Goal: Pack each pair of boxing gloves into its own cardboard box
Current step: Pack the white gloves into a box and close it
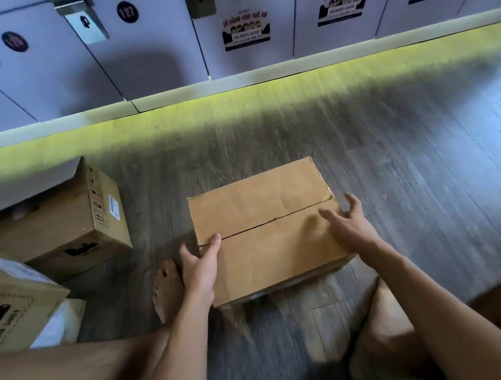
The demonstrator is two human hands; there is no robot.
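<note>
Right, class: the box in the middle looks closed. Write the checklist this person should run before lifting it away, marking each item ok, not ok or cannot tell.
1. Flaps of the middle box folded flat, meeting at the seam: ok.
2. Seam taped: not ok, no tape shows.
3. Gloves inside: cannot tell, box closed.
4. Left hand holds the left edge, thumb on top: ok.
5. Right hand gripping: not ok, fingers spread over the right end.
6. Open box at the left, flap raised: ok.
</note>
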